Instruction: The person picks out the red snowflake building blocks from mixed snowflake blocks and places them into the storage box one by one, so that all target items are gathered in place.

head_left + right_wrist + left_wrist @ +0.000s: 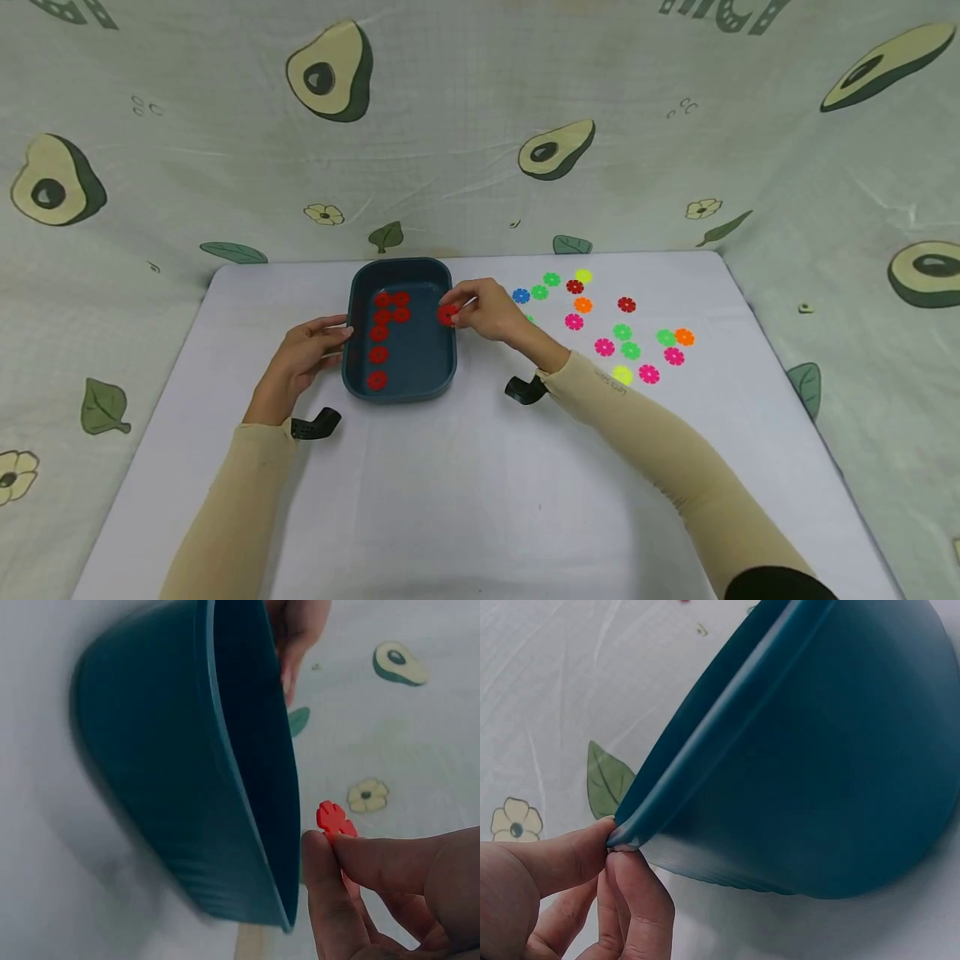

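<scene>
My left hand (306, 354) pinches the left rim of a dark blue plastic tub (420, 387), thumb on one side and fingers on the other, as the left wrist view shows. Between the thumb and fingertips of my right hand (487, 310) is a red notched disc (334, 818), shaped like a small flower. That hand is at the tub's right rim, with the disc overlapping the rim in the head view. Inside the tub, several red discs (378, 355) lie along the left side, a few of them side by side toward the far end.
Right of the tub, notched discs in several colours lie scattered on the white table (420, 500): a blue disc (521, 296), an orange disc (684, 337), a pink disc (648, 374), a dark red disc (627, 305). An avocado-print cloth (450, 167) hangs behind the table.
</scene>
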`<state>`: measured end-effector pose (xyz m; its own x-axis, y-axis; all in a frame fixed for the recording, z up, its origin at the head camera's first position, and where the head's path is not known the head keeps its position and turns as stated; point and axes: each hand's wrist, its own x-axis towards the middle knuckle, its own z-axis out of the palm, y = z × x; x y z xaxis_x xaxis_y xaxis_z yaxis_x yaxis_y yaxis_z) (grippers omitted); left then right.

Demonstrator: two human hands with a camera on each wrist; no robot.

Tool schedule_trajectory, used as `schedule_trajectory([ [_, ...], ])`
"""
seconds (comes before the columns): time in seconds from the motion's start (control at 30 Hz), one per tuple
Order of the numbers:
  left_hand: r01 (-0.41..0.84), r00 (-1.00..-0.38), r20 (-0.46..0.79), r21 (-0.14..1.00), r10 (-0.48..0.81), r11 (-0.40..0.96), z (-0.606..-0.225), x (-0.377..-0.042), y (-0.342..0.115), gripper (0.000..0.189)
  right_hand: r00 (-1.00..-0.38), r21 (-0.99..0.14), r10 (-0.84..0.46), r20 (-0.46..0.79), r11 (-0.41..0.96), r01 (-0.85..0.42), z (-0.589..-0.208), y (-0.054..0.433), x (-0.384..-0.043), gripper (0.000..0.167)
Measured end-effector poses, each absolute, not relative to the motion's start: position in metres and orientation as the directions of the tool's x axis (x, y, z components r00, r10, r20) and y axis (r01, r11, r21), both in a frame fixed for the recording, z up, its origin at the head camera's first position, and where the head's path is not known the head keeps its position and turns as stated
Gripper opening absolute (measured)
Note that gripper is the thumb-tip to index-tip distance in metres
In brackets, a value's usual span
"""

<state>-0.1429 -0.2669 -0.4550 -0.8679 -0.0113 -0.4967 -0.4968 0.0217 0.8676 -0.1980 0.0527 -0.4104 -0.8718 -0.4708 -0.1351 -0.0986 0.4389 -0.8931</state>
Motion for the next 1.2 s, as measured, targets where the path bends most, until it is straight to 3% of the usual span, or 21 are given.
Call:
schedule_trajectory([
  [0.5,-0.51,-0.86,-0.51,0.859,-0.019,0.03,-0.458,-0.143,-0.268,0.062,-0.819,-0.855,-0.546,-0.177,0.497,-0.146,-0.421,-0.003,-0.2,0.027],
  [1.2,-0.496,-0.868,-0.496,0.868,-0.017,0.021,-0.456,-0.143,-0.268,0.059,-0.803,-0.753,-0.504,-0.318,0.649,-0.11,-0.435,-0.038,-0.217,0.026],
])
